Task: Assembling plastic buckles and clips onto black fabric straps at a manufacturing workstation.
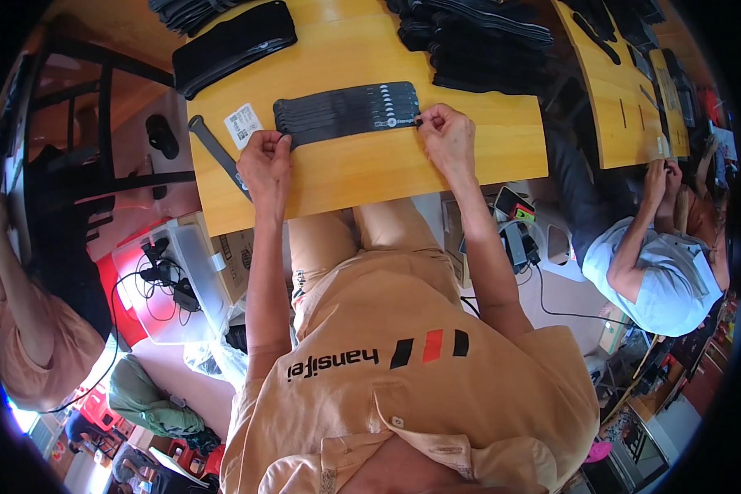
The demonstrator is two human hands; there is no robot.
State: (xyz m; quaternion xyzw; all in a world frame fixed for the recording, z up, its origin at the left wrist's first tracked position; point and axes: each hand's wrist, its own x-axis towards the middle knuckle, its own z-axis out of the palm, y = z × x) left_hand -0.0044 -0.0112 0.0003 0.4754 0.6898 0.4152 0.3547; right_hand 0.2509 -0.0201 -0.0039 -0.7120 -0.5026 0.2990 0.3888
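A fanned row of dark grey straps (337,111) with white printing near their right ends lies across the wooden table in front of me. My left hand (267,167) pinches the left end of the nearest strap, fingers closed. At the opposite end, my right hand (450,144) grips the same strap's tip between thumb and fingers. That strap lies along the near edge of the row. Beside my left hand rests a white printed label (241,123), and a single dark strap (216,152) slants past it toward my wrist.
Black folded fabric pieces (235,45) sit at the table's (370,183) far left, with taller black stacks (486,49) at the far right. A clear plastic bin (173,288) with cables stands below on the left. Other people work on both sides; one wears a light blue shirt (659,272).
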